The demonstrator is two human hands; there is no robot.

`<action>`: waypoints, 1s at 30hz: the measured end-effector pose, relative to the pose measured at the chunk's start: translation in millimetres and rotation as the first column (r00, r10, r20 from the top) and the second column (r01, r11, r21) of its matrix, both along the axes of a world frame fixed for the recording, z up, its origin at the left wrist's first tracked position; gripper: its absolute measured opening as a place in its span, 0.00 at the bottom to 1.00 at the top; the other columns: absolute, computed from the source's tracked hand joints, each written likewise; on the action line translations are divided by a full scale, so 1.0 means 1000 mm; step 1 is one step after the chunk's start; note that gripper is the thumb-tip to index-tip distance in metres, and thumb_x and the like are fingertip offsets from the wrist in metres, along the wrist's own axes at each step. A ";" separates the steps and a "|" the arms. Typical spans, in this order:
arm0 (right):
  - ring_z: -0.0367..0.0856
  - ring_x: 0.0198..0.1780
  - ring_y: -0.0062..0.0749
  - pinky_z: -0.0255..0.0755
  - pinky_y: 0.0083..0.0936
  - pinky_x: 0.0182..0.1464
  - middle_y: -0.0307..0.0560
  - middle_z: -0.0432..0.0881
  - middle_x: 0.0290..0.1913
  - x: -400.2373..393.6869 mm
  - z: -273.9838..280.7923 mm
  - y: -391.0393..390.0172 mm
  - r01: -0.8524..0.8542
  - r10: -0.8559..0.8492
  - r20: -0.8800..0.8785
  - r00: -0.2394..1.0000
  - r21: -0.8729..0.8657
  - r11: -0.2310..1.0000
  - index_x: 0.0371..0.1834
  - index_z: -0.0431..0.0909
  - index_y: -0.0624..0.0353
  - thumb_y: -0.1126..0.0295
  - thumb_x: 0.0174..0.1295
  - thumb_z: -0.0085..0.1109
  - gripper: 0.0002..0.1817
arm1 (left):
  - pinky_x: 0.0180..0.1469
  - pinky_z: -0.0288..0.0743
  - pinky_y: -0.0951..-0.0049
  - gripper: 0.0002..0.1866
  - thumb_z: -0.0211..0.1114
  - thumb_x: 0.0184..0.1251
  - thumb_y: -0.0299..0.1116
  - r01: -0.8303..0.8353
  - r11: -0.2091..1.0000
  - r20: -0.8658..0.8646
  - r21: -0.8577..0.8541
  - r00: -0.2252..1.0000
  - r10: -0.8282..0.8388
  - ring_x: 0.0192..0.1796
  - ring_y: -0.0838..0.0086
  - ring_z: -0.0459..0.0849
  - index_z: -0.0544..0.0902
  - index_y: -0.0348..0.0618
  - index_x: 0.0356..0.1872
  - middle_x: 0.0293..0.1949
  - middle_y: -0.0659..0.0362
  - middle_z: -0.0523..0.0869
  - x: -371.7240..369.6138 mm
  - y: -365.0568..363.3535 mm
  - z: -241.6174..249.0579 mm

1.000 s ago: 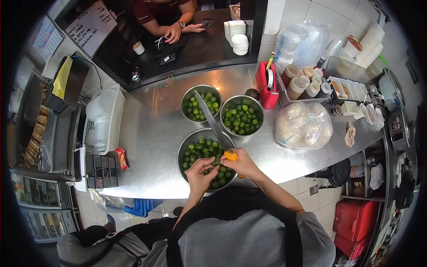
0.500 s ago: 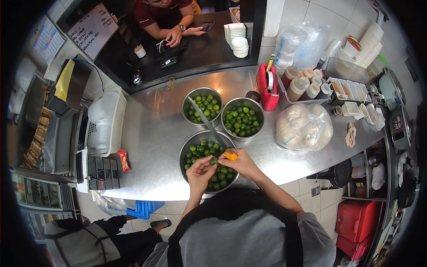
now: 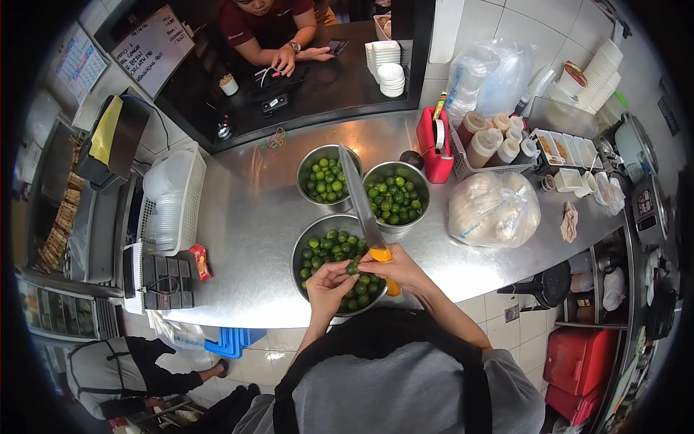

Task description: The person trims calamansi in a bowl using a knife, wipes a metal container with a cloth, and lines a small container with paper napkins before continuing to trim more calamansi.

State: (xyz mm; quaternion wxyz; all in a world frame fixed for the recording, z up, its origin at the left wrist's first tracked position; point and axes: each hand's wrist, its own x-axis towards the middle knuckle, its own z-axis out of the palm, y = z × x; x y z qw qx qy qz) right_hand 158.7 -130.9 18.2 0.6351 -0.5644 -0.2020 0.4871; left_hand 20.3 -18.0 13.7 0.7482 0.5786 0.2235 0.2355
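My right hand [image 3: 399,270] is wrapped round the yellow handle [image 3: 380,254] of a large knife, whose long blade [image 3: 360,202] points away from me between two bowls. Fingers of my left hand [image 3: 327,286] pinch a small green lime [image 3: 352,268], and the right fingertips touch it too. Both hands are over the near steel bowl [image 3: 295,254], which holds many green limes [image 3: 329,248]. Beyond it, the far-left bowl [image 3: 301,172] and the right bowl [image 3: 428,195] also contain limes. The cut side of the held lime, if any, cannot be made out.
A tied plastic bag [image 3: 494,208], a red tape dispenser [image 3: 435,145] and a basket of sauce bottles [image 3: 482,148] stand on the right of the steel counter [image 3: 246,253]. At left is a white basket [image 3: 194,192]. One person [image 3: 267,36] leans beyond the opening; another [image 3: 101,372] bends at lower left.
The knife blade has swung right, from slanting up-left to nearly straight away from me, and more handle shows below my right hand. The person at lower left has shifted and bent over.
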 end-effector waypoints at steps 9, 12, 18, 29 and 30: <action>0.80 0.29 0.27 0.71 0.22 0.32 0.44 0.82 0.28 -0.001 -0.018 0.002 0.031 -0.036 0.307 0.951 0.022 0.999 0.28 0.80 0.62 0.63 0.51 0.69 0.13 | 0.48 0.78 0.76 0.18 0.62 0.51 0.10 -0.138 0.976 0.077 0.166 0.989 0.127 0.44 0.73 0.83 0.78 0.32 0.46 0.43 0.52 0.83 0.005 0.004 -0.003; 0.81 0.27 0.38 0.72 0.29 0.32 0.50 0.81 0.23 -0.001 -0.007 0.000 0.082 0.020 0.626 0.780 -0.133 0.988 0.23 0.79 0.62 0.50 0.47 0.69 0.22 | 0.48 0.77 0.77 0.17 0.62 0.53 0.12 -0.125 0.982 -0.008 -0.143 0.992 0.125 0.44 0.74 0.83 0.79 0.33 0.46 0.42 0.54 0.84 0.003 0.015 -0.007; 0.77 0.22 0.48 0.70 0.36 0.28 0.52 0.76 0.17 -0.009 0.006 -0.002 0.160 0.075 0.881 0.467 -0.168 0.973 0.20 0.77 0.60 0.36 0.38 0.67 0.32 | 0.51 0.75 0.74 0.16 0.61 0.58 0.19 -0.094 0.872 0.032 -0.481 0.992 0.125 0.46 0.71 0.82 0.76 0.34 0.48 0.43 0.54 0.82 -0.002 0.019 -0.017; 0.76 0.17 0.44 0.68 0.32 0.22 0.50 0.74 0.13 -0.009 0.016 0.003 0.148 -0.038 0.941 0.338 -0.013 0.989 0.14 0.72 0.59 0.29 0.32 0.65 0.37 | 0.52 0.73 0.74 0.11 0.60 0.63 0.25 -0.085 0.910 0.080 -0.406 0.989 0.128 0.43 0.73 0.80 0.74 0.35 0.45 0.43 0.54 0.79 0.002 0.015 -0.021; 0.76 0.18 0.43 0.67 0.32 0.23 0.49 0.74 0.13 -0.009 0.017 0.002 0.146 -0.028 0.941 0.339 -0.023 0.989 0.15 0.73 0.59 0.32 0.32 0.67 0.36 | 0.52 0.74 0.74 0.11 0.60 0.63 0.24 -0.083 0.915 0.071 -0.396 0.990 0.120 0.43 0.73 0.80 0.74 0.35 0.45 0.43 0.54 0.79 0.002 0.016 -0.017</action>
